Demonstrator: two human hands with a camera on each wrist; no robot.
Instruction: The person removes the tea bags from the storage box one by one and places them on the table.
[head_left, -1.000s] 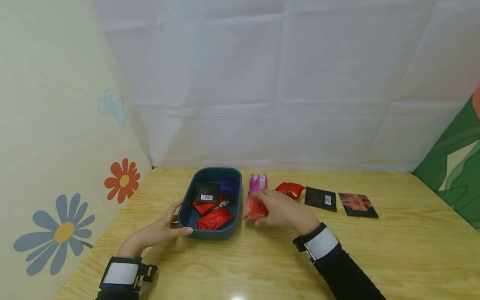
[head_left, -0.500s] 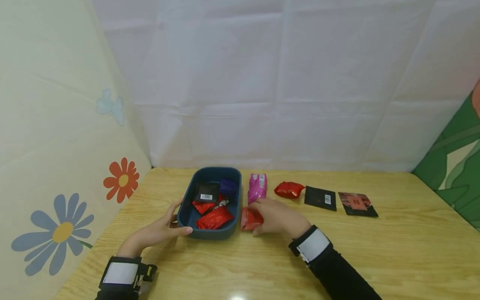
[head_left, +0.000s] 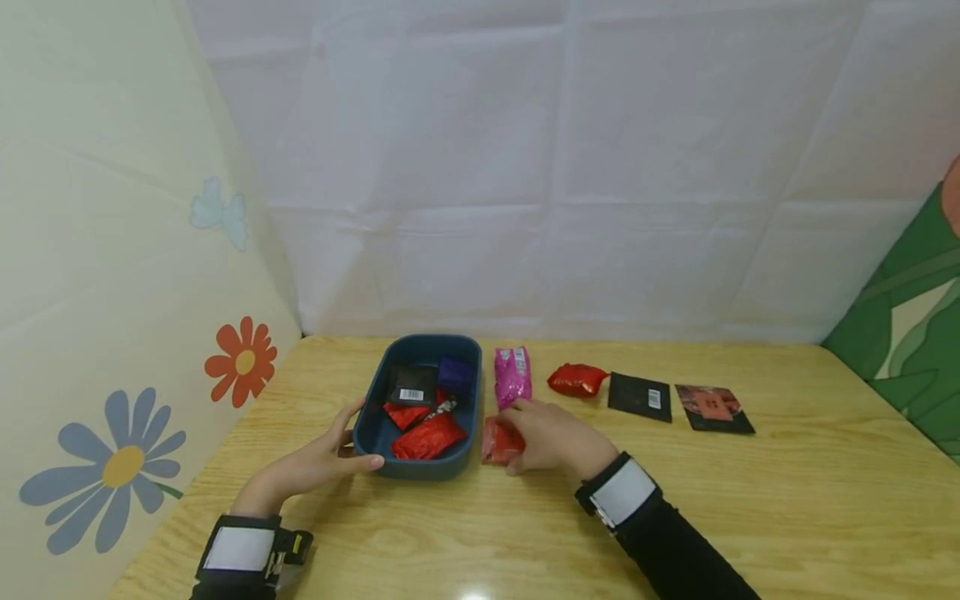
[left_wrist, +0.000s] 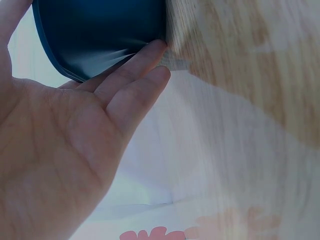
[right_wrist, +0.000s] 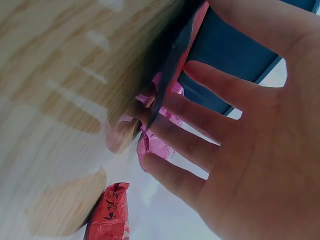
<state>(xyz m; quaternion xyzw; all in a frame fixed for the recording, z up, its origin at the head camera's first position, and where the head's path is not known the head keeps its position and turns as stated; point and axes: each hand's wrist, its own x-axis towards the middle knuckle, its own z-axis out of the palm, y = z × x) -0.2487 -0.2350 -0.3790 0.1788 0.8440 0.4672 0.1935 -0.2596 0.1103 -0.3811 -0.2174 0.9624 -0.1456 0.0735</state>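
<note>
A dark blue rectangular bin stands on the table with red, black and purple packets inside. My left hand spans its front left corner, thumb at the front rim and nearly straight fingers against the side, as the left wrist view also shows. Just right of the bin, my right hand holds a flat red packet between thumb and fingers. In the right wrist view that packet appears edge-on, with a dark underside. Behind it lies a pink packet.
Right of the pink packet, a row holds a puffy red packet, a flat black packet with a barcode label and a black packet with a red pattern. A white sheet hangs behind the wooden table.
My right hand has brought the red packet toward the table's front and slightly left, away from the pink packet. Over the last half second it barely moves. My left hand stays at the bin.
</note>
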